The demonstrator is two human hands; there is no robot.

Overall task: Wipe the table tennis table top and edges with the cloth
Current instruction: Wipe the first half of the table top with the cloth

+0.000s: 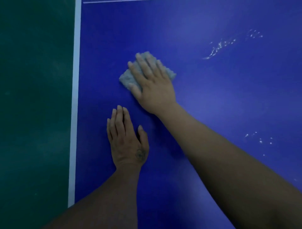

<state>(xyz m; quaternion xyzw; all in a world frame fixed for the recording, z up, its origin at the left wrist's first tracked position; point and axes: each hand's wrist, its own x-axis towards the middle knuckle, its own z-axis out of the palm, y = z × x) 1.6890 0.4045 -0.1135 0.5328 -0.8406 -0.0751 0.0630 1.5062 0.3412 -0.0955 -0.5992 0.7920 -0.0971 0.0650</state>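
The blue table tennis table top (212,101) fills most of the view, with a white edge line (75,98) down its left side. A folded grey cloth (126,78) lies on the blue surface left of centre. My right hand (152,83) presses flat on the cloth with straight, spread fingers and covers most of it. My left hand (126,140) rests flat on the bare table just below the cloth, fingers straight and pointing away from me, a short gap from the cloth.
Dark green floor (34,106) lies beyond the table's left edge. White specks (219,47) streak the upper right of the surface, and more specks (259,139) dot the right side. A thin white line (124,2) crosses the top.
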